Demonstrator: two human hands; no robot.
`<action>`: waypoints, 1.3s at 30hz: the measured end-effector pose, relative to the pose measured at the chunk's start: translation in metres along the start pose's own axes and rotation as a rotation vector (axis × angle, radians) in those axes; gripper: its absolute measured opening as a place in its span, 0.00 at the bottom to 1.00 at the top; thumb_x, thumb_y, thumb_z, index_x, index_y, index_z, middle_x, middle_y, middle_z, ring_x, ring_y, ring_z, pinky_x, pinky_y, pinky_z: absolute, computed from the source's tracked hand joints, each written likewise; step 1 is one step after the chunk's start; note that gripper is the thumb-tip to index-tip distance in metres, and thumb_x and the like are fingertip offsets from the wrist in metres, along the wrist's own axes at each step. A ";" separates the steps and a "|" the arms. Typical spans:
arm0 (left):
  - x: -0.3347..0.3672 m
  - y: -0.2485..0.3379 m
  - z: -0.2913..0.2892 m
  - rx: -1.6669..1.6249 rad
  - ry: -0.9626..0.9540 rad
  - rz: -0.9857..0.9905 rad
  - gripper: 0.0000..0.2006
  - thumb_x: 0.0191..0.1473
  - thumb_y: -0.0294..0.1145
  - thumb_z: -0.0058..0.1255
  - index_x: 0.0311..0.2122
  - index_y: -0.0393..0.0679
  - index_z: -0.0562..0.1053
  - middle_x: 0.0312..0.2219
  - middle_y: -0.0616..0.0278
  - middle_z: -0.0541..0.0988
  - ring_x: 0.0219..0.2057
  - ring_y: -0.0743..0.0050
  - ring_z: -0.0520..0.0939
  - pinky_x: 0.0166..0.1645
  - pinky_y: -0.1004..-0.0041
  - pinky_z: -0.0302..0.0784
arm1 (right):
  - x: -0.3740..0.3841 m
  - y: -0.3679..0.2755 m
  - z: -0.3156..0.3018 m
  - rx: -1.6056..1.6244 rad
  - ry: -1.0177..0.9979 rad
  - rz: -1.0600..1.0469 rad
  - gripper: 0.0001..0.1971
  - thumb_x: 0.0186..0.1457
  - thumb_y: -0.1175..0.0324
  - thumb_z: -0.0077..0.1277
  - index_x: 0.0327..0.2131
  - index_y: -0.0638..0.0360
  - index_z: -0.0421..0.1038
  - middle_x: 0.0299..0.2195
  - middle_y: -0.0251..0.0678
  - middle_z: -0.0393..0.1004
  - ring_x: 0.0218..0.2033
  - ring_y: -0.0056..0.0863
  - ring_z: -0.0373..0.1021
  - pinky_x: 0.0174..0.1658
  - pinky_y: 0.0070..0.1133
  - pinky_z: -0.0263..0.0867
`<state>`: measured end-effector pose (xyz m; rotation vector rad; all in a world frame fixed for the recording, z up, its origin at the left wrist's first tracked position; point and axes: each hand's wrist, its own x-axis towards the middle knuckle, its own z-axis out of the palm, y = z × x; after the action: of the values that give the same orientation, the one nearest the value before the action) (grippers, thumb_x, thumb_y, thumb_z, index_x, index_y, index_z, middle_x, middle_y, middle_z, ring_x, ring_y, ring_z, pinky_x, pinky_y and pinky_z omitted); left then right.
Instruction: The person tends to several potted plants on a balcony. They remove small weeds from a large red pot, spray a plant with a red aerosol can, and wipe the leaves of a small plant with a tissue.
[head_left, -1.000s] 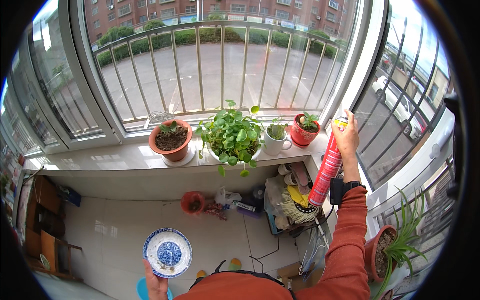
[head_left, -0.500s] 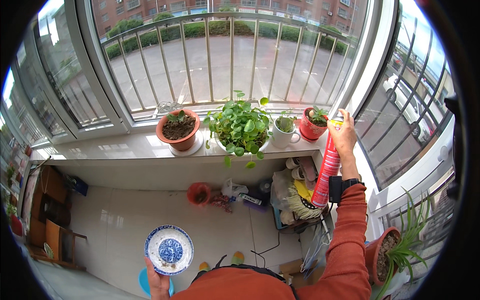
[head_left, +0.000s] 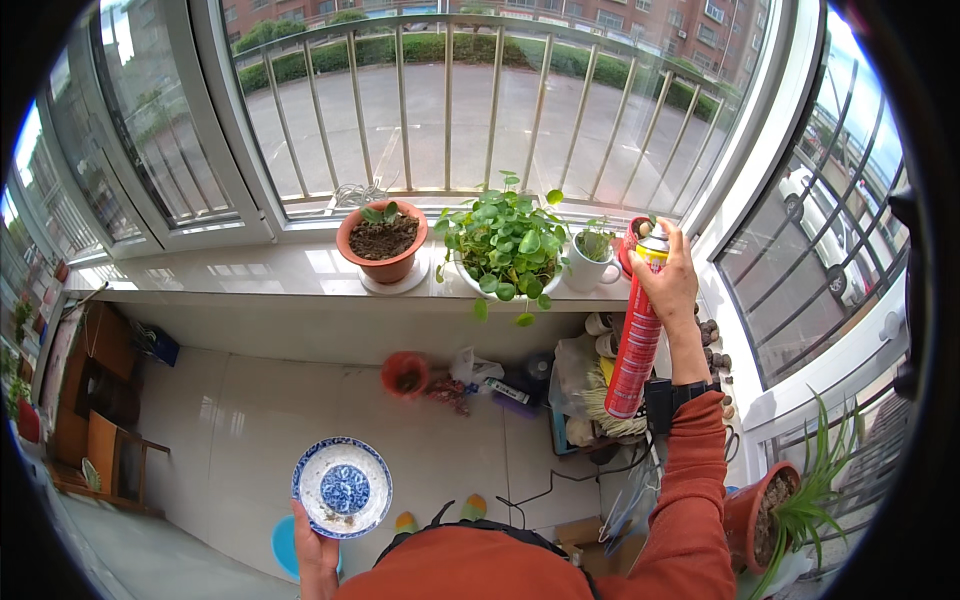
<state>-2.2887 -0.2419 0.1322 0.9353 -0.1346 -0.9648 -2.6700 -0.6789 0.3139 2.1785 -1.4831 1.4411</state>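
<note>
My left hand (head_left: 315, 548) grips the edge of a blue-and-white plate (head_left: 347, 489), which has some dirt specks on it. In my right hand (head_left: 668, 287) is a long red spray can (head_left: 634, 352) with a yellow band near its top, held nearly upright with fingers around its upper end. The can stands in front of a small red flower pot (head_left: 628, 246) on the windowsill, hiding most of it. Left of that pot are a white mug with a small plant (head_left: 591, 262), a bushy round-leaved green plant (head_left: 508, 240) and a terracotta pot of soil (head_left: 383, 240).
The white windowsill (head_left: 215, 278) runs below the window. On the floor stand a red bucket (head_left: 404, 375), plastic bags and a light-blue basin (head_left: 287, 547). A crate piled with cloths (head_left: 580, 425) is under the sill. A spiky potted plant (head_left: 770, 510) stands at right.
My right hand has moved the spray can left, so it now covers most of the red flower pot. My left hand still holds the plate, almost unmoved. The whole view has shifted slightly.
</note>
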 end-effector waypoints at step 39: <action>-0.001 0.082 -0.158 -0.029 0.007 0.108 0.33 0.59 0.58 0.38 0.60 0.43 0.59 0.56 0.58 0.67 0.55 0.61 0.69 0.58 0.58 0.66 | -0.086 -0.198 0.112 -0.178 -0.064 0.026 0.29 0.45 0.57 0.58 0.52 0.45 0.61 0.39 0.38 0.64 0.38 0.41 0.70 0.36 0.35 0.70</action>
<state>-2.1600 -0.1245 0.0952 0.8962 -0.1628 -0.8618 -2.4506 -0.5871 0.2622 2.1244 -1.5991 1.2054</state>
